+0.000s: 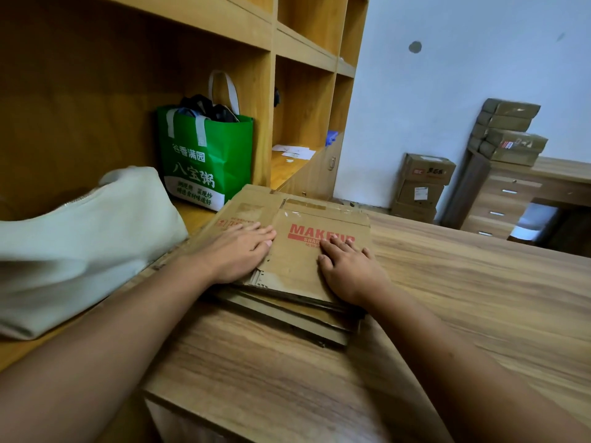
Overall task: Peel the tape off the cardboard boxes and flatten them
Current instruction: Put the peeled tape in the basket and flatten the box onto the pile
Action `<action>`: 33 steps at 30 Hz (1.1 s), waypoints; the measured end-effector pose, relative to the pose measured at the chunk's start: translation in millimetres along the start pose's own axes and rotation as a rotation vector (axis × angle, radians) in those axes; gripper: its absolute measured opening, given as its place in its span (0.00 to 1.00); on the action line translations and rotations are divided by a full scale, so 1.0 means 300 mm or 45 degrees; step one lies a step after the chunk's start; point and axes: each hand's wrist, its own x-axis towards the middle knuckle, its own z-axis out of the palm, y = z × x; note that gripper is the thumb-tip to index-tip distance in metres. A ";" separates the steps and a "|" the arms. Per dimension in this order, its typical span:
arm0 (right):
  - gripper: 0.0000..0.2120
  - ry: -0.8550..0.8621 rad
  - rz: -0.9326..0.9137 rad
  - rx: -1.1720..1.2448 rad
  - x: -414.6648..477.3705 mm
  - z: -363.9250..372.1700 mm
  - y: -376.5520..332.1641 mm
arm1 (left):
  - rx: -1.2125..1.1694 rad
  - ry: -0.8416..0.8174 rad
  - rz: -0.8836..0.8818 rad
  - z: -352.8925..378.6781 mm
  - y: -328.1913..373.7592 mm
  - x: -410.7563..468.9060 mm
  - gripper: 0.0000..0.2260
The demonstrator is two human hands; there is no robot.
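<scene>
Both hands, left hand (238, 251) and right hand (350, 271), press open-palmed on the flattened cardboard box (300, 251); even downward pressure should keep creases flat

wood-grain table (479, 298), stack of flattened cardboard boxes (297, 266) lying on it

Person, head-camera view. Left hand (238, 254) and right hand (350, 273): both bare. Left forearm (112, 330) and right forearm (447, 362): uncovered along the whole length in view, from wrist to picture edge. Fingers (256, 230): short, rounded at the tips, with nails trimmed close; the left thumbnail (268, 243) shows plainly.
</scene>
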 end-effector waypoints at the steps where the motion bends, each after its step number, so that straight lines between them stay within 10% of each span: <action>1: 0.27 0.005 -0.002 0.000 -0.001 0.002 0.000 | -0.006 0.005 0.000 0.003 0.000 -0.002 0.22; 12: 0.26 0.080 -0.002 -0.002 -0.032 -0.027 -0.032 | 0.128 0.064 -0.026 -0.006 0.027 -0.001 0.23; 20: 0.18 0.720 -0.037 0.362 -0.190 -0.175 -0.031 | -0.029 0.467 0.038 -0.110 0.240 -0.124 0.18; 33: 0.17 0.655 0.240 0.196 -0.705 -0.105 0.402 | -0.007 0.314 0.546 0.114 0.758 -0.320 0.26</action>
